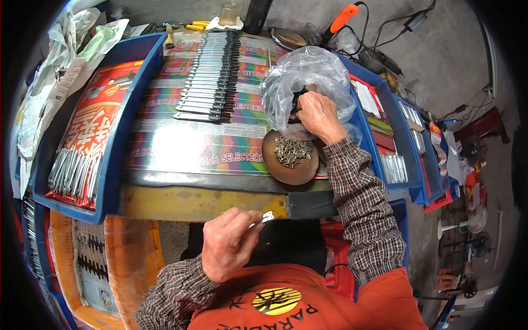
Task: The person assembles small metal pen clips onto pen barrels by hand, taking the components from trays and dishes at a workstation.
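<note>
Near the table's front edge my left hand is closed around flat silvery metal strips, whose rounded ends poke out past the fingertips. My right hand dips into a clear plastic bag of dark pieces; its fingers are bent, and what they pinch is hidden. Just below the bag sits a round brown dish holding a heap of small metal pins or rivets. A long row of slim metal pieces with black ends lies side by side on the printed table cover.
At left a blue tray holds many metal strips on red paper. More blue trays stand at right. An orange-lined container sits below the table at left. An orange-handled tool and cables lie at the back.
</note>
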The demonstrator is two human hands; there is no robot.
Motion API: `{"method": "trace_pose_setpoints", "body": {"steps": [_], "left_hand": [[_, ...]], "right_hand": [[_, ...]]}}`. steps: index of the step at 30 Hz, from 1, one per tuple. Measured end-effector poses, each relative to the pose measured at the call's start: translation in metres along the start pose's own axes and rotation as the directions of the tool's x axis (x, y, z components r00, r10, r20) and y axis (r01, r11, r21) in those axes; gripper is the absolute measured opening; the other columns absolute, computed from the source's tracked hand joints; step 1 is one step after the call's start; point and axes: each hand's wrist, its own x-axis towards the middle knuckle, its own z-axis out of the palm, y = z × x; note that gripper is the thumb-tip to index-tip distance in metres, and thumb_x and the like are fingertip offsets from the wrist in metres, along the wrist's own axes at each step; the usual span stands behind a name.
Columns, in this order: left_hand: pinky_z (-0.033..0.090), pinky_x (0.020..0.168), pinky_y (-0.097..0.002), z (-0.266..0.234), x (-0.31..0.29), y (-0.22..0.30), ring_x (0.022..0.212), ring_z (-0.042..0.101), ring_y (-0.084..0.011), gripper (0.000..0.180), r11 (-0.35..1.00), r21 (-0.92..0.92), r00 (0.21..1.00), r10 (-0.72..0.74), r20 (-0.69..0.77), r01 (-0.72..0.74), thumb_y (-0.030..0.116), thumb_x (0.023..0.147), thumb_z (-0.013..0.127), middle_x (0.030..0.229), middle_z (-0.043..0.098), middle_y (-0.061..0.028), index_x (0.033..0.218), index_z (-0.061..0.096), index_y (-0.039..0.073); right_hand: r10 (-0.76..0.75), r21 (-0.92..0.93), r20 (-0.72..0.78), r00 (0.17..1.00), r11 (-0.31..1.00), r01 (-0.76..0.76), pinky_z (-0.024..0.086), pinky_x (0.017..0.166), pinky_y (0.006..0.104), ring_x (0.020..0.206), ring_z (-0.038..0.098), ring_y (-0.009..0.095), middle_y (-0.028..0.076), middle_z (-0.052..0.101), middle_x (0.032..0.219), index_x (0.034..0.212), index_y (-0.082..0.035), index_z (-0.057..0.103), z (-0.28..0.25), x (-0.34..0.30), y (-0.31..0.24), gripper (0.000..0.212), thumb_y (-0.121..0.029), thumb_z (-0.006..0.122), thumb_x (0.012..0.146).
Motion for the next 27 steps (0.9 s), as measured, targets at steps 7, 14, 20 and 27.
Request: {"method": "trace_pose_setpoints", "body": {"steps": [7, 14, 20, 27], "left_hand": [[0.042, 0.049, -0.0312, -0.001, -0.006, 0.003, 0.054, 0.055, -0.0218, 0.018, 1.0, 0.007, 1.0, -0.005, -0.013, 0.005, -0.003, 0.073, 0.071, 0.069, 0.057, -0.0094, 0.089, 0.066, 0.002], [0.043, 0.05, -0.0298, -0.001, -0.006, 0.003, 0.054, 0.056, -0.0202, 0.018, 1.0, 0.012, 1.0, -0.007, 0.004, 0.007, -0.003, 0.073, 0.071, 0.069, 0.057, -0.0094, 0.09, 0.065, 0.002], [0.044, 0.05, -0.0296, 0.001, -0.012, -0.001, 0.055, 0.056, -0.0199, 0.019, 1.0, -0.011, 1.0, -0.008, 0.007, 0.008, -0.005, 0.074, 0.07, 0.07, 0.058, -0.0094, 0.091, 0.065, 0.002], [0.045, 0.05, -0.0296, -0.001, -0.013, -0.002, 0.056, 0.058, -0.0196, 0.021, 0.998, -0.055, 1.0, -0.025, -0.004, 0.024, -0.007, 0.073, 0.07, 0.071, 0.059, -0.0095, 0.092, 0.065, 0.002]], "right_hand": [[-0.016, 0.197, -0.23, 0.973, 0.979, 0.063, 0.049, 0.071, 0.0442, 0.078, 0.063, 0.037, 0.02, 0.063, 0.082, 0.083, 0.001, 0.065, -0.004, -0.012, 0.007, 0.019, -0.013, 0.065, 0.071], [-0.039, 0.436, -0.365, 0.93, 0.876, 0.208, 0.048, 0.062, 0.0333, 0.067, 0.059, 0.023, 0.013, 0.059, 0.079, 0.101, 0.002, 0.064, -0.035, -0.049, -0.008, 0.025, -0.004, 0.063, 0.077], [-0.349, 0.336, -0.358, 0.866, 0.818, 0.468, 0.05, 0.072, 0.0395, 0.083, 0.059, 0.03, 0.012, 0.055, 0.088, 0.101, -0.003, 0.064, -0.048, -0.074, -0.066, 0.024, -0.002, 0.06, 0.078], [-0.499, 0.286, -0.201, 0.843, 0.793, 0.538, 0.047, 0.078, 0.0397, 0.087, 0.053, 0.029, 0.01, 0.052, 0.088, 0.102, -0.003, 0.063, -0.043, -0.07, -0.084, 0.025, 0.001, 0.061, 0.077]]}}
